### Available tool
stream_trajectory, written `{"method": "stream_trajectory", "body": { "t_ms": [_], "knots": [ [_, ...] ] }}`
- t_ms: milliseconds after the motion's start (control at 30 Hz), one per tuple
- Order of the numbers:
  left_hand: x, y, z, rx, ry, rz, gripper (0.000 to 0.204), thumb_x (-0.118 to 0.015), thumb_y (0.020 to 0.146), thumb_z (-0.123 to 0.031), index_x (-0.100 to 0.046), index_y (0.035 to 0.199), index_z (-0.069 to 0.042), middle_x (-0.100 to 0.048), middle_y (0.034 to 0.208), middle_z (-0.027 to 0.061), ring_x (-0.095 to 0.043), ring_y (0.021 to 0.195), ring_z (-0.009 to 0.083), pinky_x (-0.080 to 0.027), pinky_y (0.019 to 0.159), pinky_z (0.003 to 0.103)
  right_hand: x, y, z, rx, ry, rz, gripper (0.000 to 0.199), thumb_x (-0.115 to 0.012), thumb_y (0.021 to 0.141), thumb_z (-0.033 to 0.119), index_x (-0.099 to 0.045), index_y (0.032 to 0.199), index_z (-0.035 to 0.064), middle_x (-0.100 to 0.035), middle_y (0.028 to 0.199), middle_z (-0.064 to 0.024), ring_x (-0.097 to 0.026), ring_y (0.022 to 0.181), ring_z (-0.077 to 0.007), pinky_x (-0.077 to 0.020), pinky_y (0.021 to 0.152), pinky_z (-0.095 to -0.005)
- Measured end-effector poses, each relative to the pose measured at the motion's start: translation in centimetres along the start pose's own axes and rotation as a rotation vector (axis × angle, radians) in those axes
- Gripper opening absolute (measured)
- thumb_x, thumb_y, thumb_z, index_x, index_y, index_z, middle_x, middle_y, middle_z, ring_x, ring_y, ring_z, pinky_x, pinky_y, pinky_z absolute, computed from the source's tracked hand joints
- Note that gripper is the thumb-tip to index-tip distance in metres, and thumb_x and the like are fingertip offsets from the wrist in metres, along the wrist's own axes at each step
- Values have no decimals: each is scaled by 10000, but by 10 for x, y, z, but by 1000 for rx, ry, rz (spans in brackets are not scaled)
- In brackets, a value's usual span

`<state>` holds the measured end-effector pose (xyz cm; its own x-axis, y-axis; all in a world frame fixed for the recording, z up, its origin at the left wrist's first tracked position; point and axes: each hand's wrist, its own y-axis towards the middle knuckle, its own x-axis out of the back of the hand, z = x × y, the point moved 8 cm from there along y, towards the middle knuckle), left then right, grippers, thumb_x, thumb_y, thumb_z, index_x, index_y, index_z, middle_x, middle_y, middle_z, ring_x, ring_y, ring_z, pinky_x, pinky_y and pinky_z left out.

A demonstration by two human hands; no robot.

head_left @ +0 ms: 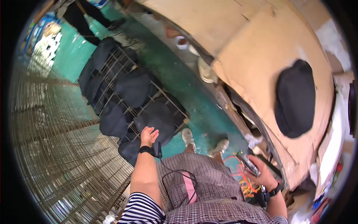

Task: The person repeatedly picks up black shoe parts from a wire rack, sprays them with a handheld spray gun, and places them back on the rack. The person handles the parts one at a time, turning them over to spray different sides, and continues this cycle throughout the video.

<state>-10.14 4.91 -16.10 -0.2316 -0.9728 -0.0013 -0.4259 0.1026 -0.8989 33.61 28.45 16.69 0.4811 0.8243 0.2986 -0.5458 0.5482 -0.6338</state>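
My left hand (149,135) is raised over a metal wire rack (128,108), with its fingers loosely bent and apart and nothing visible in them. Soft-looking dark rounded pieces (156,117) hang on and lie across the rack, just beyond that hand. On the right, my right hand (263,172) grips a dark, shiny, long object (249,164) beside the table edge; its exact kind is too blurred to make out. A black oblong piece (296,99) lies flat on the cardboard-topped table (257,59), apart from both hands.
Tall stacks of wire racks (56,142) fill the left side. Orange cords or straps (246,184) hang below my right hand. Another person's dark-clad legs (84,20) stand at the far left on the green floor (160,56). A white roll (181,42) sits by the table.
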Motion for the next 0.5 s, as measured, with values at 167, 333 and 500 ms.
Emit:
{"method": "stream_trajectory", "body": {
  "t_ms": [167,333,500],
  "knots": [
    [10,-47,53,73,155,23,579,-622,803,-97,-367,1323,-112,-549,1170,144,-630,925,372,-531,754,473,48,-64,-19,100,-33,-86,533,-709,806,127,-488,1280,27,-602,1147,-163,-605,1029,-276,-459,908,-347],
    [7,-93,74,-12,479,2,245,-573,924,-366,-576,940,-121,-649,935,58,-654,844,295,-534,711,428,99,-136,-51,80,228,-223,566,-690,813,93,-450,1322,25,-602,1101,-116,-601,968,-195,-469,855,-328],
    [-14,-132,78,-42,626,32,305,-513,948,-396,-562,868,-106,-647,897,81,-667,749,285,-549,607,409,147,-214,-80,123,456,-472,614,-693,810,127,-420,1348,12,-598,1057,-89,-586,943,-168,-468,830,-306]
  ]
}}
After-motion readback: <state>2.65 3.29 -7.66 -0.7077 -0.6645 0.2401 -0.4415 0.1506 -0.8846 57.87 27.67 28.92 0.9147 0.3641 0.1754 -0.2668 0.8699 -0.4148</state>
